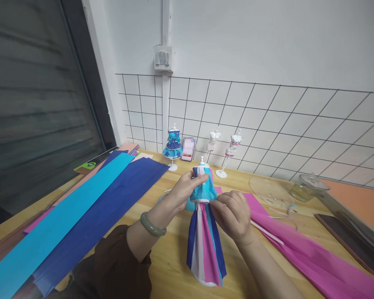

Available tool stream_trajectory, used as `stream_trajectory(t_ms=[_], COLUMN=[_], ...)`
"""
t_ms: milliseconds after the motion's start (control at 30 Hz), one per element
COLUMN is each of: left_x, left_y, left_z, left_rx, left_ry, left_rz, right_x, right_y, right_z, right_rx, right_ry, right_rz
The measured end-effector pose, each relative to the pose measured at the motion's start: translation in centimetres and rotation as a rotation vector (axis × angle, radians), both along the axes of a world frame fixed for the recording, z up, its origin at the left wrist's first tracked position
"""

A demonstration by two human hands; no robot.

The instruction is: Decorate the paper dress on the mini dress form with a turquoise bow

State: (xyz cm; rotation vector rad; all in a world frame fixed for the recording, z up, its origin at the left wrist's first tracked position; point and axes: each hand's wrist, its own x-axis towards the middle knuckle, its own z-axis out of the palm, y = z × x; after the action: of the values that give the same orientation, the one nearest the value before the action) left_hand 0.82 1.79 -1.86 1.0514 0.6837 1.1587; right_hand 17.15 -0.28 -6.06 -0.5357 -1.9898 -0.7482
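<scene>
Gripping the dress (202,232) by its bodice (205,193), the left hand (184,189) sits at the bodice's nine o'clock, thumb (200,180) lying across the front. At four o'clock the right hand (233,212) bends inward, curled fingers (222,212) pinching near the white hem (202,201). The dress stands upright between both hands, skirt (202,253) falling toward six. From where I watch, the left forearm (140,242), ringed by a bangle (152,225), reaches in from eight o'clock, the right forearm (264,265) from five.
</scene>
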Motion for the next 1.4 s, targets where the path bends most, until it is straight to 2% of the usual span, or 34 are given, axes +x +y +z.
stream_trajectory(t_ms=[333,500,633,800,967,1200,1400], left_x=[0.2,0.2,0.2,0.3,0.2,0.3,0.8], left_y=[0.6,0.7,0.8,1.1,1.0,1.0,0.7], left_z=[-0.4,-0.5,-1.1,-1.9,-1.7,-1.4,-1.5], left_rx=[0.0,0.0,0.046,0.081,0.095,0.098,0.097], left_ry=[0.017,0.07,0.059,0.049,0.017,0.025,0.064], left_rz=[0.034,0.032,0.033,0.035,-0.001,0.045,0.124], right_x=[-0.1,0.3,0.5,0.5,0.3,-0.1,-0.3], right_y=[0.3,0.2,0.3,0.3,0.2,0.4,0.1], right_z=[-0.1,-0.2,-0.2,-0.1,0.2,0.5,0.7], right_rx=[-0.028,-0.059,-0.09,-0.105,-0.13,-0.189,-0.152], right_ry=[-0.022,-0.007,-0.005,0.023,0.069,0.063,0.062], right_rz=[-0.103,-0.067,-0.004,0.008,0.008,-0.059,-0.151])
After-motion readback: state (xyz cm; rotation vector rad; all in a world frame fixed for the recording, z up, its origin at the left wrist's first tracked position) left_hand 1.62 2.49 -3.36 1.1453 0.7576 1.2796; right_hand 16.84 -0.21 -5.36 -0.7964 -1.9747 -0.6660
